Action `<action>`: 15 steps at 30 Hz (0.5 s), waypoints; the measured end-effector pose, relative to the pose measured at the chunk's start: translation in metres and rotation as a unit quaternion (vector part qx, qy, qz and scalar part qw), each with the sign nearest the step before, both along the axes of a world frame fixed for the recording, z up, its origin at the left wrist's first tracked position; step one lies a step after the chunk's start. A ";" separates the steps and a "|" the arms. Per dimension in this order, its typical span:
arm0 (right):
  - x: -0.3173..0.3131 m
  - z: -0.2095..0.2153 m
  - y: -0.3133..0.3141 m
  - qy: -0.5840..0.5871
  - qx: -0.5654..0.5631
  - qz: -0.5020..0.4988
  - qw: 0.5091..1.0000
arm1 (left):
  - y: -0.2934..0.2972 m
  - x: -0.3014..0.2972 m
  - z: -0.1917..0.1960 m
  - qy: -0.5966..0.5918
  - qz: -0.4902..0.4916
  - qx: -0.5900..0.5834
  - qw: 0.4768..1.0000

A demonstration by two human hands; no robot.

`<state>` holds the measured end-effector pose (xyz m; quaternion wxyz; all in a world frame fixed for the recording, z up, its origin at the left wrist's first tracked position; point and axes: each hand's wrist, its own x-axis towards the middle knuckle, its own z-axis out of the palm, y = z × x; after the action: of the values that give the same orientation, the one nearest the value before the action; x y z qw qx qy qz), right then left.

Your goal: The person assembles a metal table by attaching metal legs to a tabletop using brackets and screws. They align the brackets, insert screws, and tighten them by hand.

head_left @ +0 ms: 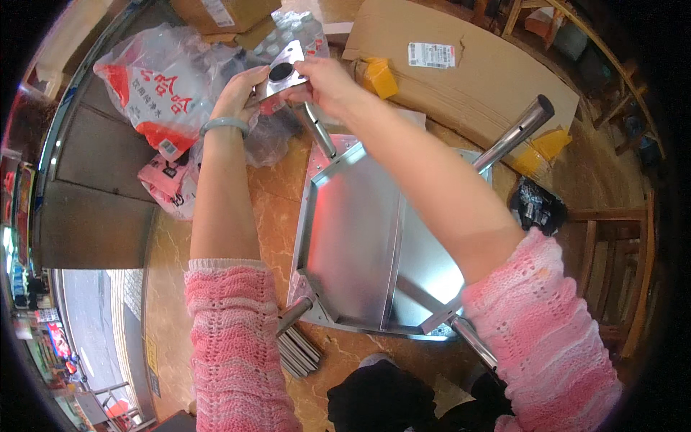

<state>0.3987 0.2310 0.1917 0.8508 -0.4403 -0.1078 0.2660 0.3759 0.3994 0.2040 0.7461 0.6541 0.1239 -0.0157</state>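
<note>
Left hand and right hand, fingers gripping a shiny metal plate, dark round centre, metal panel with tubular legs on brown floor

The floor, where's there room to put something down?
Bare floor shows between the grey door and left sleeve, and between the left forearm and metal panel. A smaller patch shows between the metal tubes and black trousers. It's crowded beyond the panel: plastic bag, bottles, cardboard.

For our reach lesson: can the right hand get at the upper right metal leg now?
Probably yes: nothing visible blocks the right hand from that metal leg, though the hand grips the metal plate.
</note>
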 end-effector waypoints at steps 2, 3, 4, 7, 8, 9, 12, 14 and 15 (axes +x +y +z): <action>-0.010 0.004 0.008 0.017 -0.032 -0.057 0.998 | -0.005 -0.003 0.003 -0.003 0.012 -0.023 1.000; -0.015 0.008 0.012 0.028 -0.064 -0.096 0.993 | -0.006 -0.004 0.008 0.019 0.021 -0.026 0.999; -0.018 0.012 0.013 0.004 -0.125 -0.116 0.985 | -0.010 -0.006 0.010 0.012 0.039 -0.029 0.999; -0.020 0.019 0.016 0.046 -0.131 -0.119 0.983 | -0.012 -0.009 0.018 -0.004 0.018 -0.023 1.000; -0.018 0.018 0.016 0.022 -0.121 -0.115 0.986 | -0.008 -0.008 0.021 -0.017 -0.008 -0.002 1.000; -0.017 0.014 0.015 -0.004 -0.105 -0.113 0.988 | -0.007 -0.010 0.018 -0.027 -0.032 0.018 0.999; -0.010 -0.003 0.011 -0.041 -0.057 -0.103 0.992 | 0.006 -0.001 0.015 -0.003 -0.103 0.032 0.994; -0.007 -0.008 0.013 -0.053 -0.033 -0.095 0.994 | 0.006 0.002 0.010 -0.044 -0.051 0.026 0.997; -0.005 -0.007 0.012 -0.036 -0.047 -0.094 0.994 | 0.005 0.003 0.010 -0.007 -0.016 0.023 1.000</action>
<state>0.3934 0.2427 0.1846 0.8461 -0.4970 -0.0837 0.1737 0.3793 0.4045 0.2145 0.7311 0.6732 0.1089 -0.0204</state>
